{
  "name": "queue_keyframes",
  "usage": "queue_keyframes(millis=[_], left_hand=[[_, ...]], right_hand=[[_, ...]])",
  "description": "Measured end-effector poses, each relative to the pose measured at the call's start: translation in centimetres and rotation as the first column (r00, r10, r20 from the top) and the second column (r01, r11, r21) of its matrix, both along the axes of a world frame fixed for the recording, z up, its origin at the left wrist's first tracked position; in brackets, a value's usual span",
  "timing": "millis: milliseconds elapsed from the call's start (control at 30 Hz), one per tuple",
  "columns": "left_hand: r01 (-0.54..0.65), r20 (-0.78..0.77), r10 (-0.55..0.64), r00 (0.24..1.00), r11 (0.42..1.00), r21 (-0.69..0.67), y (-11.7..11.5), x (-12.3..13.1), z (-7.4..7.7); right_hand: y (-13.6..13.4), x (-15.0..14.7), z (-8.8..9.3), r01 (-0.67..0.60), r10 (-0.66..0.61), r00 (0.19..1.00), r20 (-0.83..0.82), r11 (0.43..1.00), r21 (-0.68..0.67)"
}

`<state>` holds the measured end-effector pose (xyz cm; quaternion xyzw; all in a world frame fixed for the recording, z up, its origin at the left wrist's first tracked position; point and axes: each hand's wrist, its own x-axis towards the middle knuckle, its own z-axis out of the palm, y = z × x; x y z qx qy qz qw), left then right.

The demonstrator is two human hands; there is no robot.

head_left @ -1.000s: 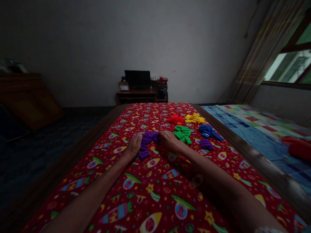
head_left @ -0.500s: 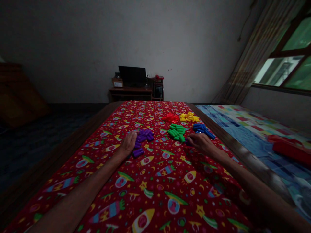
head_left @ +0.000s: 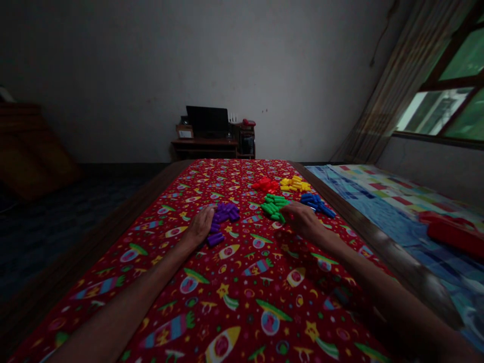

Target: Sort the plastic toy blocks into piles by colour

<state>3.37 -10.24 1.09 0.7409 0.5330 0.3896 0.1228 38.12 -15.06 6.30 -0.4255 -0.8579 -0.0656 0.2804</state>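
Observation:
My left hand [head_left: 201, 225] rests on the cloth against the left side of a pile of small purple cylinders [head_left: 226, 213]. Its fingers are loosely extended along the pile and grip nothing visible. My right hand [head_left: 304, 220] is at the right edge of the green cylinders [head_left: 273, 205], fingers pinched together; what lies between the fingertips is too dark and small to make out. Just beyond that hand lie the blue cylinders [head_left: 318, 204]. Farther back sit a red pile [head_left: 265, 185] and a yellow pile [head_left: 295, 183].
A red patterned cloth [head_left: 227, 272] covers the long table. To the right is a bed with a blue checked cover [head_left: 348, 189] and a red bag [head_left: 456, 236]. A desk with a black monitor [head_left: 207, 121] stands against the far wall.
My right hand has moved left and slightly up toward the green pile. The purple piece seen at its fingertips earlier no longer shows. My left hand has stayed by the purple pile.

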Motion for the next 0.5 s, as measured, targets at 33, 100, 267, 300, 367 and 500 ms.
queue_keyframes(millis=[33,100,267,300,367,500], left_hand=[[0.001,0.003,-0.001,1.0,1.0,-0.002,0.0,0.0,0.0],[0.005,0.011,-0.005,1.0,1.0,-0.003,-0.1,0.0,0.1],[0.003,0.013,-0.003,1.0,1.0,-0.008,-0.6,0.1,0.4],[0.006,0.011,-0.006,1.0,1.0,-0.008,-0.7,0.1,0.4],[0.011,0.008,-0.011,1.0,1.0,-0.004,-0.8,0.2,0.5],[0.003,0.004,-0.003,1.0,1.0,-0.011,-0.8,0.3,0.6]], right_hand=[[0.5,-1.8,-0.1,-0.044,0.044,0.999,0.02,0.999,-0.007],[1.4,-5.6,-0.7,-0.116,0.117,0.992,0.05,0.993,-0.009],[3.5,-13.1,-2.5,-0.1,0.115,0.98,0.165,0.99,-0.098],[3.7,-13.8,-2.7,-0.074,0.094,0.98,0.176,0.991,-0.116],[3.7,-14.4,-2.9,-0.037,0.062,0.983,0.173,0.989,-0.141],[1.8,-11.7,-2.4,-0.079,0.101,0.986,0.133,0.984,-0.158]])
